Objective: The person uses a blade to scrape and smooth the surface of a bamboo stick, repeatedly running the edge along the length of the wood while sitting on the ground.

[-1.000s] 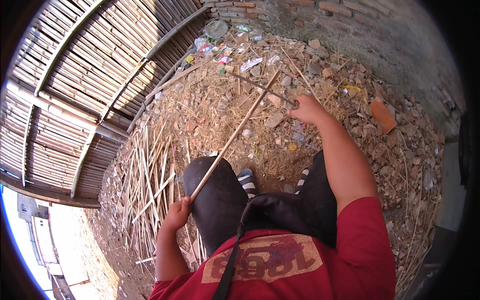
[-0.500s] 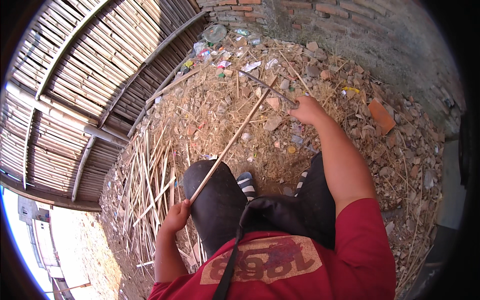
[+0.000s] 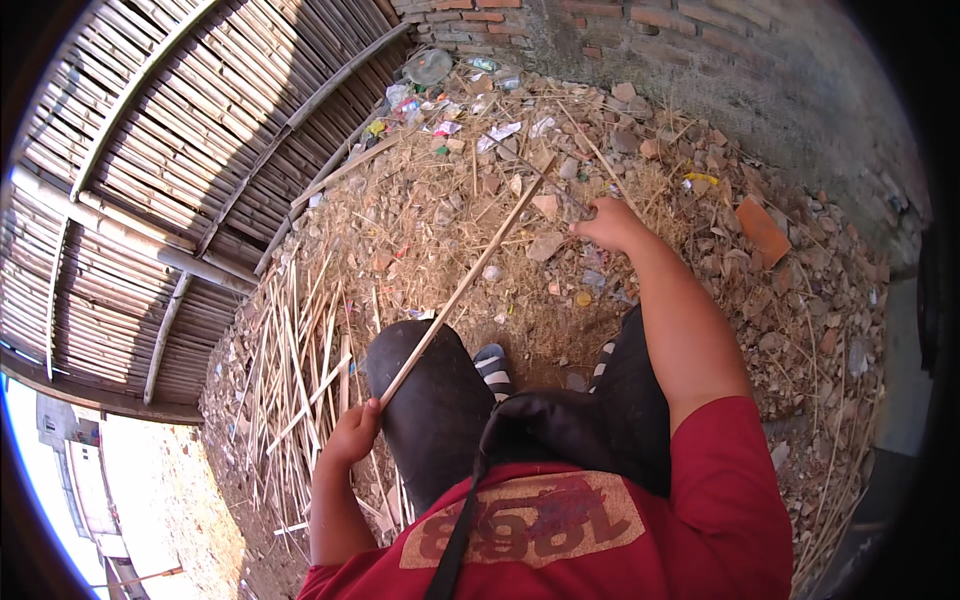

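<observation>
My left hand grips the near end of a long, pale bamboo strip. The strip slants up and to the right across my left knee, its far end in the air in front of me. In my right hand, closed, is the handle end of a long narrow dark blade, smeared by motion. The blade points away and to the left, crossing close to the strip's far end; whether they touch, I cannot tell.
A pile of bamboo strips lies on the ground at my left. Rubble, dry straw and litter cover the ground, with an orange tile piece at right. A bamboo fence stands at left, a brick wall at the back.
My right hand has shifted slightly left, and the blade has moved a little, now blurred. The strip's far end has moved slightly; my left hand stays in place.
</observation>
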`<state>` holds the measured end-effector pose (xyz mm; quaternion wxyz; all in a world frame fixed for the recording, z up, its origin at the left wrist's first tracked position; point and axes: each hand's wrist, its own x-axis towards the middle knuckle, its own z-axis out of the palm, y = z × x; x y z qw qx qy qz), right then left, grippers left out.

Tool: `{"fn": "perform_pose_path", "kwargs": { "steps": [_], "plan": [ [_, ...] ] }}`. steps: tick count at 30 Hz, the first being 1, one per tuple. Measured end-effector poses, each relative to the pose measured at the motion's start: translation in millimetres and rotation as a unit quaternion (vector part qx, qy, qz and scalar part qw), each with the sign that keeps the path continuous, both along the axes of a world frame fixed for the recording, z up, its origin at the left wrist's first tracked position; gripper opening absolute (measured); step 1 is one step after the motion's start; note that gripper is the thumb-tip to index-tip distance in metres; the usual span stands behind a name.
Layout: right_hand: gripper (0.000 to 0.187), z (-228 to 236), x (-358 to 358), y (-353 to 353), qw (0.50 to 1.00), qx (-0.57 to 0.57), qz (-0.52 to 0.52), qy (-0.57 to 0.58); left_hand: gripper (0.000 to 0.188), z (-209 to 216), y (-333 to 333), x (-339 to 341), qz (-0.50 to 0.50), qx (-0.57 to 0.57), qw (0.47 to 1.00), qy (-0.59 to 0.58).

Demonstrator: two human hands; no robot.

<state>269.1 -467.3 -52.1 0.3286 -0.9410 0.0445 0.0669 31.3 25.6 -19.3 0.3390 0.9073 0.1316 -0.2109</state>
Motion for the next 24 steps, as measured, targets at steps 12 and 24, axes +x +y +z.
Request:
{"fn": "perform_pose_path", "kwargs": {
  "steps": [12, 24],
  "plan": [
    [0.045, 40, -27, 26, 0.981, -0.111, 0.158, -0.006, 0.057, -6, -2, -9, -0.024, 0.084, 0.993, -0.080],
    [0.039, 35, -34, 34, 0.966, -0.125, 0.226, -0.011, 0.034, 14, -35, -23, -0.073, 0.201, 0.961, -0.173]
  ]
}}
